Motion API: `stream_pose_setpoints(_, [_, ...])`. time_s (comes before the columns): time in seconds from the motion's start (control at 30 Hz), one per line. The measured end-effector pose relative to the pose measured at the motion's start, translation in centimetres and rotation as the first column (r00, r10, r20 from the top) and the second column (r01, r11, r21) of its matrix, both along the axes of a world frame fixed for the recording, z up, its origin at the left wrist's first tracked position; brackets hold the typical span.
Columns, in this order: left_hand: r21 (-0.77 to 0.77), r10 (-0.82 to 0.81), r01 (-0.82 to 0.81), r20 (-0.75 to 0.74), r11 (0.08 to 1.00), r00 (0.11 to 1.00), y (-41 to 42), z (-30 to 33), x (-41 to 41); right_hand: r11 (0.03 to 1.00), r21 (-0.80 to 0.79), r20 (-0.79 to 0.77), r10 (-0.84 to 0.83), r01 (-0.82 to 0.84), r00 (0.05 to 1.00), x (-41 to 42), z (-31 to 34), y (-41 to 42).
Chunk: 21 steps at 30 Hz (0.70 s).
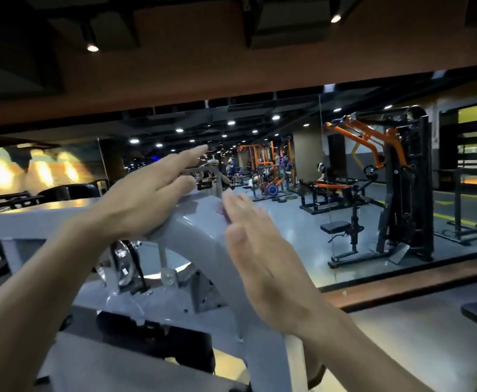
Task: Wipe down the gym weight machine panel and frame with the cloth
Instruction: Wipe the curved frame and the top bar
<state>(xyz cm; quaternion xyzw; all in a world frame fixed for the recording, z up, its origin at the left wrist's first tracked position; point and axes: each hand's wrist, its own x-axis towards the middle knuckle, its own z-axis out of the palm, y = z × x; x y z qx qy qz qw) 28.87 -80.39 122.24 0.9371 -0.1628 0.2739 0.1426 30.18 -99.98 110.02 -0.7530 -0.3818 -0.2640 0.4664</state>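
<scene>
The left hand, fingers straight, rests on the grey curved frame, probably steadying. At its four o'clock the right hand, fingers flat, presses the frame's side. No cloth is visible.

Left hand flat, heel resting on curved grey machine frame; right hand open, fingers straight, beside frame's right face. Mirror behind.
</scene>
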Motion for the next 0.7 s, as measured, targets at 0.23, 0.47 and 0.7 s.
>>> stream_pose_setpoints(0.23, [-0.068,0.106,-0.104,0.030,0.992,0.994,-1.1,-0.8,-0.6,0.988,0.070,0.125,-0.148,0.140,0.981,-2.5,-8.1,-1.4])
stream_pose_setpoints(0.47, [-0.055,0.176,-0.172,0.075,0.983,0.981,-1.4,-1.0,-0.7,0.971,0.134,0.204,-0.221,0.196,0.954,-3.0,-8.5,-1.0])
stream_pose_setpoints(0.7, [-0.052,0.242,-0.237,0.122,0.970,0.963,-1.5,-1.3,-1.0,0.971,-0.059,0.317,-0.203,0.233,0.926,-2.3,-3.3,0.1])
